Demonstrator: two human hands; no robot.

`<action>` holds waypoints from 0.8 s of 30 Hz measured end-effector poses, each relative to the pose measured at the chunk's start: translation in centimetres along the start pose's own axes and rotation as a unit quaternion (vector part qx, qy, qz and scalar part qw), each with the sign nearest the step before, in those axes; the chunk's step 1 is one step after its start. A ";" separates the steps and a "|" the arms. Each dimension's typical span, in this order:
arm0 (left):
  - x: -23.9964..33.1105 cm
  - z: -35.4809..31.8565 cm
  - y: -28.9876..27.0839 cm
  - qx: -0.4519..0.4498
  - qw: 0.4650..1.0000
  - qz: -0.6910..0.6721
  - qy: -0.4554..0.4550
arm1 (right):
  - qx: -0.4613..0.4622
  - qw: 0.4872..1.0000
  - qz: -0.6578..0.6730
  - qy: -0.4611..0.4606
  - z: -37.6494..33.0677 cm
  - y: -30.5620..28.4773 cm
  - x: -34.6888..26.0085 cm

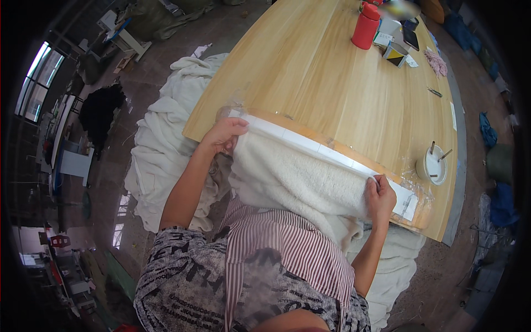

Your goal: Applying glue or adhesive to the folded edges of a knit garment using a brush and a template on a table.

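A piece of white fleece fabric [298, 171] hangs over the near edge of the table, its upper edge stretched between my two hands. My left hand [225, 134] pinches its left corner, and my right hand [380, 198] grips its right corner. Along the fabric's upper edge runs a long white strip [326, 152], fixed to the table near its edge and reaching past my right hand. Clear tape covers parts of the wooden board around the strip. The fabric's lower part drops toward my striped apron [293, 235].
On the wooden table [293, 66] stand a red bottle [366, 27], a small open box [395, 54] and a white tub [433, 167] with sticks in it. A pink cloth [436, 62] lies at the right. Heaped white fabric [160, 149] covers floor left of the table.
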State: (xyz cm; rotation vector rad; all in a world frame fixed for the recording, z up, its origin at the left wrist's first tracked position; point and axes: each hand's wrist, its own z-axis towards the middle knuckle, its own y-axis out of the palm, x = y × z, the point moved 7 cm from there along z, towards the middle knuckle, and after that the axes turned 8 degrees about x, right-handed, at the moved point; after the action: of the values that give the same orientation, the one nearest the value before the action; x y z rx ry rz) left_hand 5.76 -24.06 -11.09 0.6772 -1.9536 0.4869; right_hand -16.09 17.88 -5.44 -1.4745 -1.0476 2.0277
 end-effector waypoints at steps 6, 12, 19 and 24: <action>1.0 -1.2 0.4 -0.010 1.000 0.026 -0.012 | 0.001 1.000 -0.008 -0.006 -0.3 -0.2 -0.5; 1.2 -1.5 0.4 0.018 0.999 0.035 -0.025 | -0.004 1.000 -0.010 -0.005 -0.3 -0.1 -0.5; 2.3 -0.6 0.3 0.088 0.970 0.219 0.060 | -0.004 1.000 -0.007 -0.008 -0.1 -0.3 -1.0; 3.3 -2.1 0.4 0.114 0.936 0.325 0.076 | 0.004 1.000 -0.007 -0.025 -0.1 -0.3 -1.3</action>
State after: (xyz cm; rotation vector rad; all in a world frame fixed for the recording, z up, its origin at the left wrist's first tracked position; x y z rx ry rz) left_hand 5.74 -23.37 -7.26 0.0997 -1.9605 1.1483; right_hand -15.55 17.19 -4.43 -1.4161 -1.0657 2.0651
